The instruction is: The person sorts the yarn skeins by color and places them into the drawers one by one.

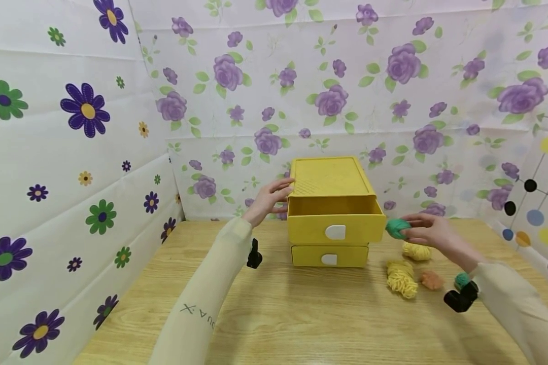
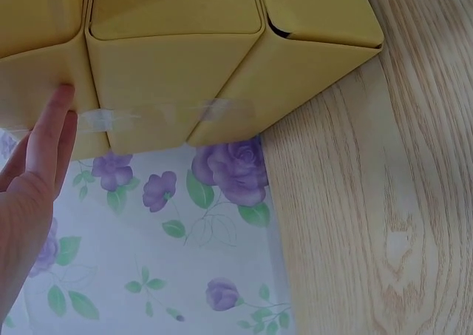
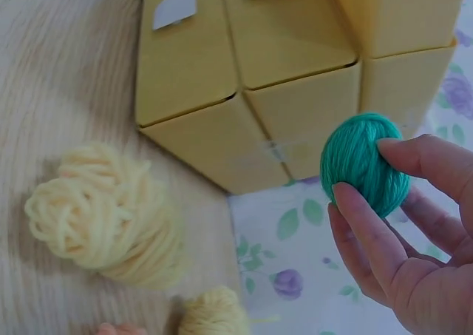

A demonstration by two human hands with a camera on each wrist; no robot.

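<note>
A yellow drawer box (image 1: 329, 172) stands at the back of the table, its upper drawer (image 1: 308, 230) pulled out and its lower drawer (image 1: 308, 257) closed. My left hand (image 1: 268, 200) touches the box's left side with fairly straight fingers; the left wrist view shows its fingertips (image 2: 63, 95) against the yellow wall. Between thumb and fingers, my right hand (image 1: 428, 234) pinches a green ball of yarn (image 3: 362, 165). That ball hangs in the air just right of the upper drawer's front corner.
Right of the box lie a large yellow yarn bundle (image 1: 401, 279), a smaller yellow yarn ball (image 1: 416, 251), an orange yarn piece (image 1: 432, 280) and another green yarn ball (image 1: 462, 280). Flower-patterned sheets (image 1: 255, 101) wall in the wooden table (image 1: 310, 319).
</note>
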